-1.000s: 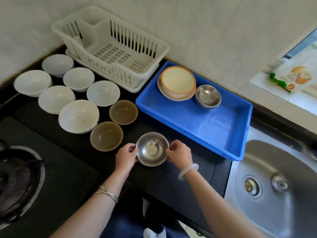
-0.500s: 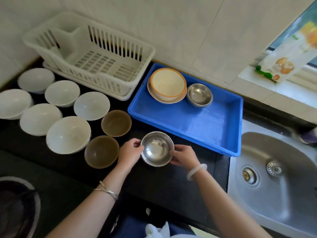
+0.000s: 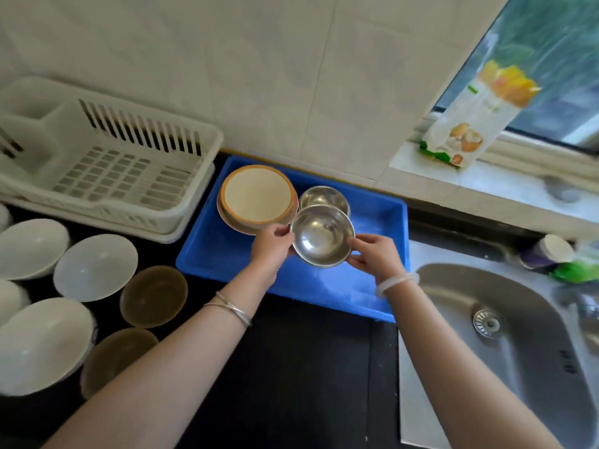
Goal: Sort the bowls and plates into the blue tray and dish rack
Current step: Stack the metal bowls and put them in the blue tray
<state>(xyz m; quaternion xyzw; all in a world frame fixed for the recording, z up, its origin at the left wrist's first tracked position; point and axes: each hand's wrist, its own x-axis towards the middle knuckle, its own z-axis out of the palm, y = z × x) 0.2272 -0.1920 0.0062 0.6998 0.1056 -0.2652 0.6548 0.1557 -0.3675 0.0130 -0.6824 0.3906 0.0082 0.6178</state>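
Both hands hold a small steel bowl (image 3: 322, 236) in the air over the blue tray (image 3: 223, 251): my left hand (image 3: 272, 243) pinches its left rim, my right hand (image 3: 372, 254) its right rim. Just behind it in the tray sit stacked steel bowls (image 3: 321, 196) and an orange-rimmed cream bowl (image 3: 257, 197) on a plate. The white dish rack (image 3: 107, 166) stands empty to the tray's left. Several white bowls (image 3: 95, 267) and two brown translucent bowls (image 3: 154, 296) rest on the black counter at the left.
A steel sink (image 3: 505, 345) lies right of the tray, with a cup (image 3: 547, 254) and something green at its far edge. A printed bag (image 3: 470, 124) leans on the windowsill. Tiled wall runs behind everything.
The steel bowl has been lifted off the counter and carried back and right over the blue tray, both hands still on it. The view has shifted right.
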